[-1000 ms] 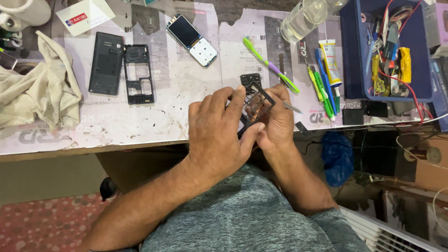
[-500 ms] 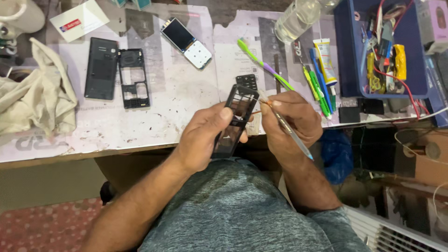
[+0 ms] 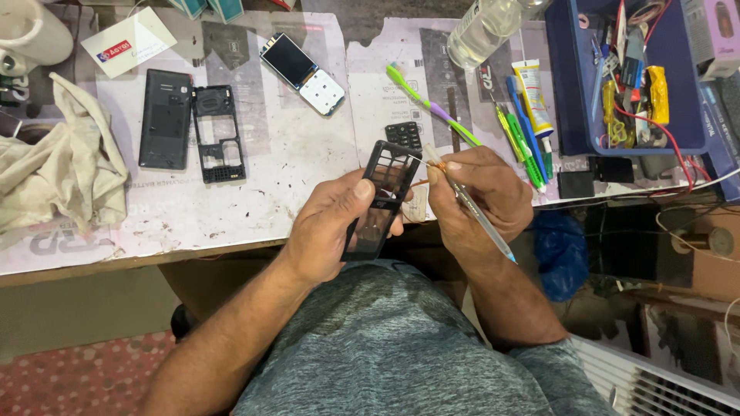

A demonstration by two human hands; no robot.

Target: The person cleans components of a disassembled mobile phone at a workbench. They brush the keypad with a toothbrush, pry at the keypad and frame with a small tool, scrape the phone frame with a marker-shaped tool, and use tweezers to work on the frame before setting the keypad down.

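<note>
My left hand (image 3: 331,227) grips a black phone front housing (image 3: 383,192) with open cut-outs, tilted upright above the table's front edge. My right hand (image 3: 482,196) holds a thin clear-handled pointed tool (image 3: 470,206), its tip touching the housing's upper right edge. A black keypad (image 3: 404,134) lies on the table just behind the housing. Further left lie a black back cover (image 3: 165,119) and a black middle frame (image 3: 218,132). A phone board with screen and white keypad sheet (image 3: 302,73) rests at the back.
A crumpled beige cloth (image 3: 58,166) sits at the left. A green toothbrush (image 3: 432,104), pens, a glue tube (image 3: 533,96) and a clear bottle (image 3: 484,29) lie to the right. A blue bin (image 3: 570,85) with tools and wires stands at the far right.
Both hands were bunched over the housing on the table. They have lifted it and spread apart; the housing now stands more upright with the tool tip at its upper edge.
</note>
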